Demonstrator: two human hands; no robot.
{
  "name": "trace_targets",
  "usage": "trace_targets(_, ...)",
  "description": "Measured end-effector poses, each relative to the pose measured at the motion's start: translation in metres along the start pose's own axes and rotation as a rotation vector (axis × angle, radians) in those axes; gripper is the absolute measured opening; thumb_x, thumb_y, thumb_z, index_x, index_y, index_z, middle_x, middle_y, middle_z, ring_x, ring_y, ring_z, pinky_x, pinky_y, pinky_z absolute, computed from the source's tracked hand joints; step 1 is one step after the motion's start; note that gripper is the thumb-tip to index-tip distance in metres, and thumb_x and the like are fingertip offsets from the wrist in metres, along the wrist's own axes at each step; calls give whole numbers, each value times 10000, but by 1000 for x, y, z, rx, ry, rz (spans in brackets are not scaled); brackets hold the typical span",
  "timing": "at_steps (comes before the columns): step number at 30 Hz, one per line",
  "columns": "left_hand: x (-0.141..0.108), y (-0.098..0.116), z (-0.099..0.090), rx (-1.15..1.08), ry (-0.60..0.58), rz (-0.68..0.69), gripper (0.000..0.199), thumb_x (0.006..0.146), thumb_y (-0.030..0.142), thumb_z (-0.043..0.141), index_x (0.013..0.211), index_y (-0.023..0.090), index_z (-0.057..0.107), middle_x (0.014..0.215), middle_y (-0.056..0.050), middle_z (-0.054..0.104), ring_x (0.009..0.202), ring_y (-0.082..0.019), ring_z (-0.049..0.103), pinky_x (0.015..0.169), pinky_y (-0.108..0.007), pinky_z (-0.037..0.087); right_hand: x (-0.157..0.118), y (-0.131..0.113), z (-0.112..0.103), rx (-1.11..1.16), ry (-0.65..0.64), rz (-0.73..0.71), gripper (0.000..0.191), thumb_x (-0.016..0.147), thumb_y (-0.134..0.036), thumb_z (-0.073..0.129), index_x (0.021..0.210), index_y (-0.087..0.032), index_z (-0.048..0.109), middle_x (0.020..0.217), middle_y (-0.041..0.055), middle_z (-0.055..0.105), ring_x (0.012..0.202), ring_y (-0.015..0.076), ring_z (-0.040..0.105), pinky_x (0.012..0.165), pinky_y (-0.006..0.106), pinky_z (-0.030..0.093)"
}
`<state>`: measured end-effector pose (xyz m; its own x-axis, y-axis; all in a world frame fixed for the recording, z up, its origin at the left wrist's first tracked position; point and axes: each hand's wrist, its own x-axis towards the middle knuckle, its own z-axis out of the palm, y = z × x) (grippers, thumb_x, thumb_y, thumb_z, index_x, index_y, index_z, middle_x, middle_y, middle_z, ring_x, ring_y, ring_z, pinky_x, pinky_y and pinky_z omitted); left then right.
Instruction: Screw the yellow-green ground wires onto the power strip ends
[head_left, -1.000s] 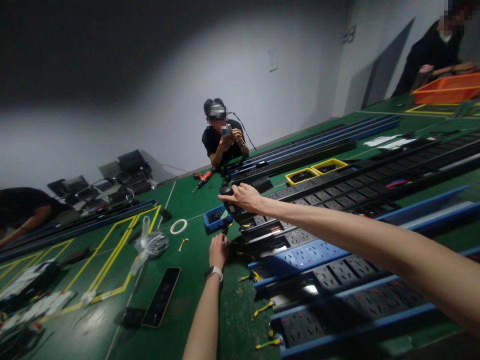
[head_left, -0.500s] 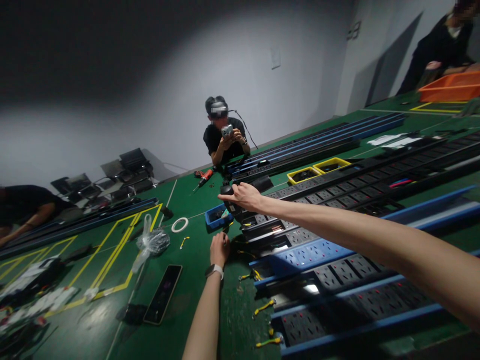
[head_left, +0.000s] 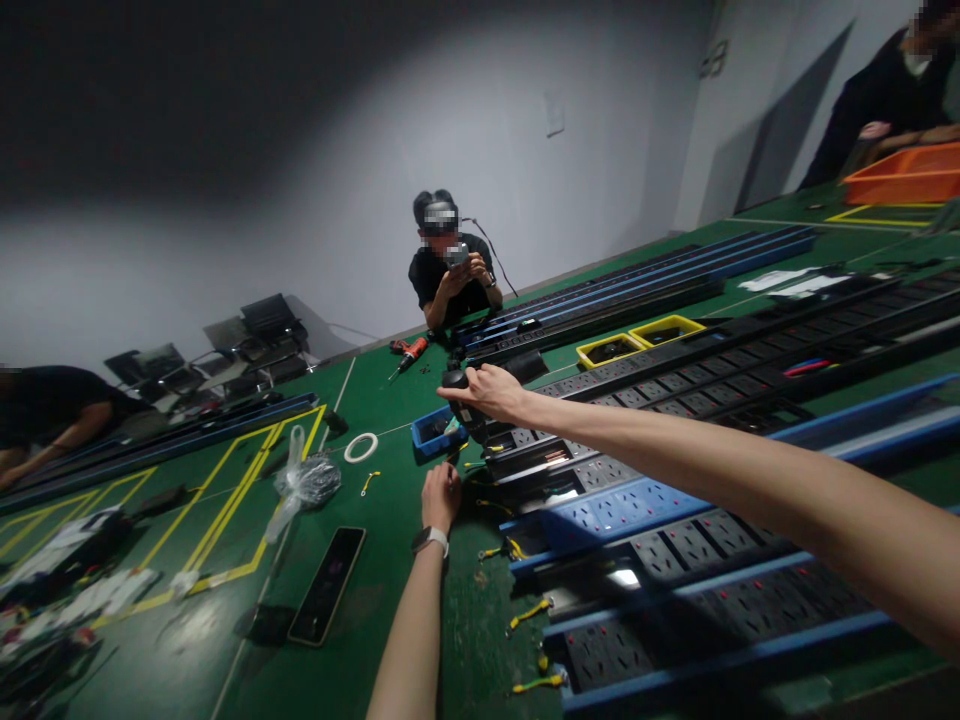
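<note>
My right hand point(head_left: 491, 392) is wrapped round a black power drill point(head_left: 456, 382), held over the near ends of the long socket strips point(head_left: 637, 508); its lower end is partly hidden. Just below and to the left, my left hand point(head_left: 441, 493) rests by the strip ends with its fingers curled closed. What it grips, if anything, is hidden. A short yellow-green wire point(head_left: 459, 452) shows right beside its fingertips. More yellow-green wires point(head_left: 529, 614) with ring ends stick out from the nearer strips. Beyond my left hand stands a small blue bin point(head_left: 433, 432) of dark parts.
On the green table point(head_left: 405, 560) lie a phone point(head_left: 327, 586), a plastic bag point(head_left: 309, 480), a white ring point(head_left: 361, 447) and an orange-black drill point(head_left: 409, 354). Two yellow bins point(head_left: 641, 340) stand among the strips. A person point(head_left: 454, 265) sits opposite; others work at both sides.
The whole view has shifted very slightly. Both hands keep nearly the same places, and the drill stays in my right hand.
</note>
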<state>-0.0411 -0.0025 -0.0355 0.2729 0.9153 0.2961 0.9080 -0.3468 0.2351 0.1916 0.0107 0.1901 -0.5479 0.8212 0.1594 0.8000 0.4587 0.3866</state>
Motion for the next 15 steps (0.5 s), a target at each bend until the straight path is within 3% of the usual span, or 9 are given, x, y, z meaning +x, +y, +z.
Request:
trace_targets(8,1,1,0,2,7,-3,251,1025,210,375,950,182,612,940,-90,662,879,-198,556,790,-307,388,1,-4,-3,-2,17,-24,691,987,-128,194,1622,-403,201,1099,127,602,875,178,564,788,314,358)
trace_targets(15,1,-1,3,-3,4,2,259,1024,205,372,917,187,607,917,-83,657,853,-190,555,771,-302,370,3,-4,-8,33,12,-56,687,980,-140,279,1617,-394,232,1121,142,602,903,193,575,837,334,386)
